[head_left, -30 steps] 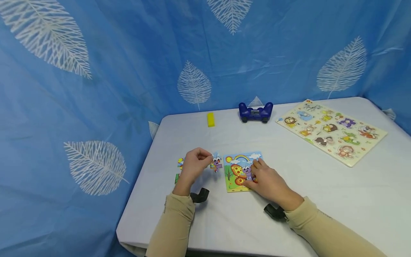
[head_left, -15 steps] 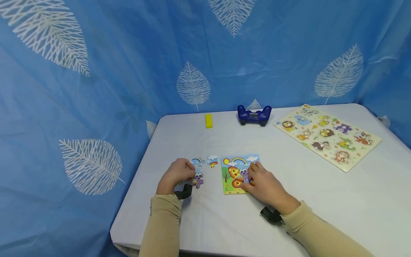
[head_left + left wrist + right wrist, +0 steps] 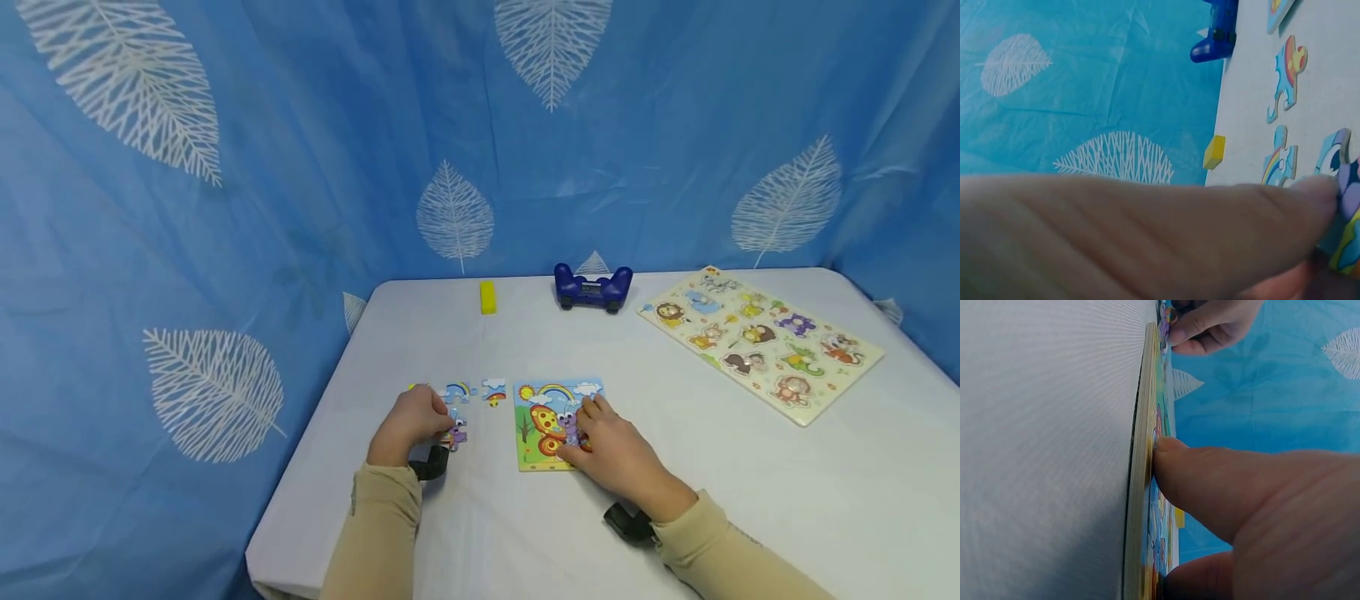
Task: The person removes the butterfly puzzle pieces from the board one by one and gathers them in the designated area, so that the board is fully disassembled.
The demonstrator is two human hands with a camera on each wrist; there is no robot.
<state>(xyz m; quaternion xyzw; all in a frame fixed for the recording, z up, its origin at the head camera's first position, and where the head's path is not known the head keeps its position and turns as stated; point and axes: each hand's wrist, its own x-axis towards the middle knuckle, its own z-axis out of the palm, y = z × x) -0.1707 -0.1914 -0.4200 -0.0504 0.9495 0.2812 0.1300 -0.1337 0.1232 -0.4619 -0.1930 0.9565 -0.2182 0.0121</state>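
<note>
My left hand (image 3: 408,427) pinches a jigsaw piece (image 3: 456,435) with a purple cartoon face, low over the white table at the left. The thumb lies across its edge in the left wrist view, where the face piece (image 3: 1350,194) is partly cut off. Just beyond it lie a rainbow piece (image 3: 457,390) and a cloud piece (image 3: 495,392). My right hand (image 3: 618,450) rests on the right side of a square butterfly picture board (image 3: 534,417). In the right wrist view, the thumb and another finger touch the board's (image 3: 1141,456) top face; its right part is hidden.
A yellow block (image 3: 488,297) and a blue game controller (image 3: 592,287) sit along the back of the table. An animal puzzle board (image 3: 757,342) lies at the back right. Behind hangs a blue curtain with white leaves. A yellow-edged bit shows behind the left hand.
My left hand has moved left, away from the board, carrying the face piece down beside the other loose pieces. The right hand stays on the board. The head view has tilted upward slightly.
</note>
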